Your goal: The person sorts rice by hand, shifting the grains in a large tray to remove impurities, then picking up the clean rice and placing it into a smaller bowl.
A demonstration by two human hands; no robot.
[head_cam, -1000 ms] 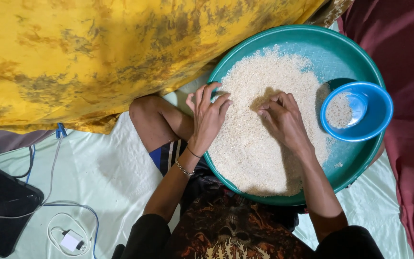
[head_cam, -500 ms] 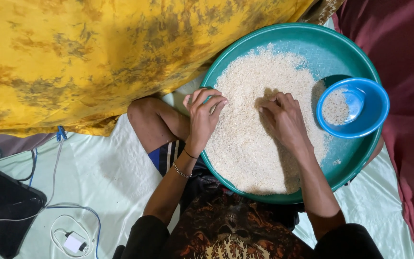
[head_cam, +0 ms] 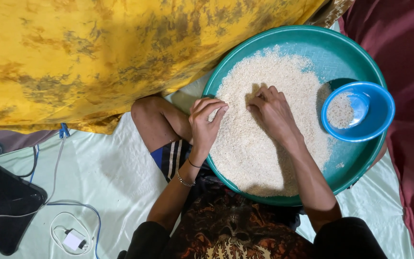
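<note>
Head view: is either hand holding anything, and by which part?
Nothing is clearly held. Both the left hand and right hand rest fingers-down on the rice in the green tray; pinched grains cannot be told.

Teal basin (head_cam: 360, 52), landmark; white rice (head_cam: 264, 144) inside it. Blue bowl (head_cam: 379, 110) at its right rim. Mottled yellow-brown cloth (head_cam: 97, 52) left of basin. Maroon fabric (head_cam: 408, 48) right. Pale mint sheet (head_cam: 106, 177) below-left; black device (head_cam: 1, 206) far left.

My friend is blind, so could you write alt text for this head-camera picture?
Both the left hand and the right hand rest on white rice in a round teal plastic basin, which also holds a small blue plastic bowl. A yellow mottled cloth lies behind.
</note>
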